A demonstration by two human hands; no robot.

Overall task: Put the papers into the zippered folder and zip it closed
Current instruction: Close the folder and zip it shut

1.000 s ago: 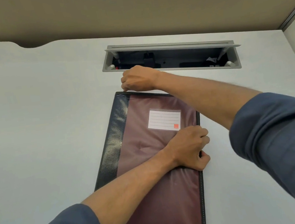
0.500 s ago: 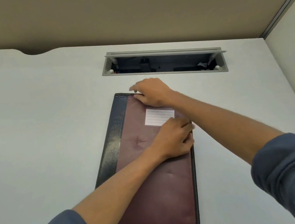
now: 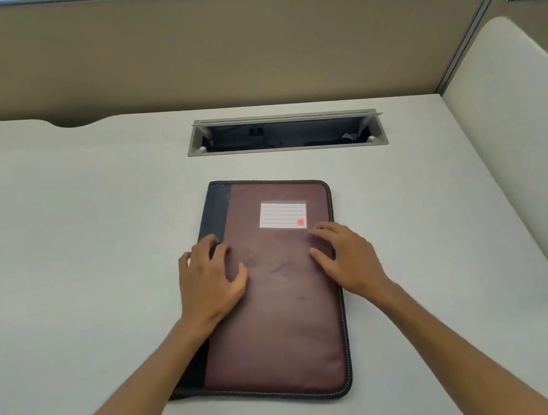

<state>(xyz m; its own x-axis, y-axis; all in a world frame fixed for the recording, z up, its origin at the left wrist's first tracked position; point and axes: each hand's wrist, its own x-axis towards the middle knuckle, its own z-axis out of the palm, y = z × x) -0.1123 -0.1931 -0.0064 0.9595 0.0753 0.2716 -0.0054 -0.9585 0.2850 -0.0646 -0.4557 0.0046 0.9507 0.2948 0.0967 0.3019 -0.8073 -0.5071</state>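
A maroon zippered folder (image 3: 278,310) with a dark spine and a white label (image 3: 282,215) lies flat on the white desk, its cover down and the zipper running round its edge. My left hand (image 3: 210,279) rests open on the folder's left side, over the spine. On the right edge of the folder my right hand (image 3: 346,257) lies flat with fingers spread. Neither hand grips anything. No loose papers are in sight.
A recessed cable tray (image 3: 286,133) with its lid open sits in the desk (image 3: 64,250) behind the folder. A tan partition (image 3: 212,52) closes the back; a white side panel (image 3: 516,143) stands at the right.
My right hand came back from the folder's top left corner to its right edge. My left hand moved from the right edge to the left side. The arms uncrossed and the view pulled back.
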